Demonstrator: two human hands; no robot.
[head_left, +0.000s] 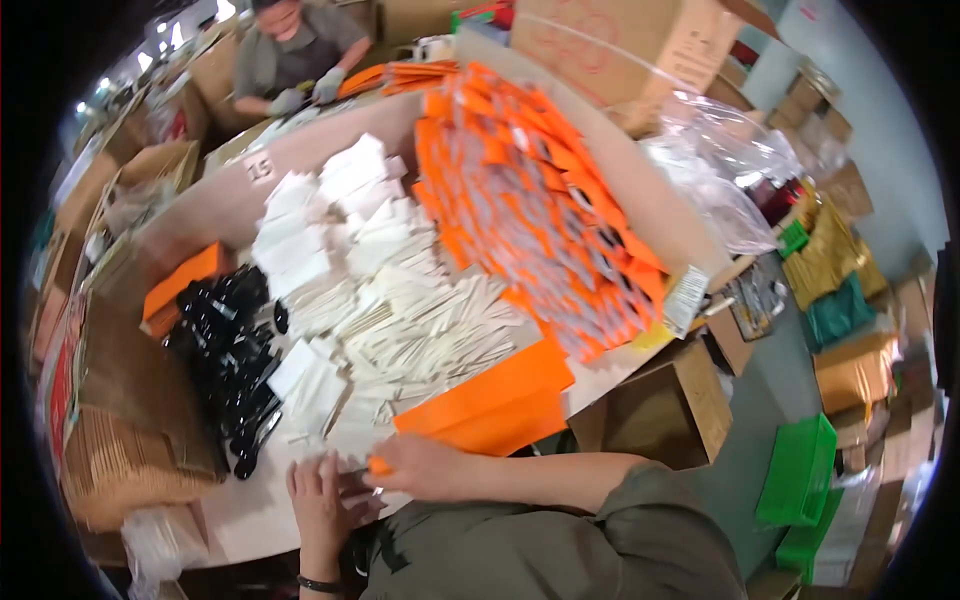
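Observation:
Close to my body, at the table's near edge, my two hands meet around a small dark and shiny thing, too blurred to name. My left hand (325,500) has its fingers pointing up and its thumb curled toward that thing. My right hand (420,468) is closed beside it, with a small orange bit (379,465) at its fingertips. Just beyond my right wrist lie flat orange sheets (490,400). Farther off spread white folded papers (400,320). At left is a heap of black glossy pieces (225,350).
A big pile of orange and grey packs (530,210) leans along the right board. Brown cardboard (130,460) stacks at left. An open carton (650,410) stands below the table's right edge, green crates (800,470) beyond. Across the table a gloved person (300,60) works.

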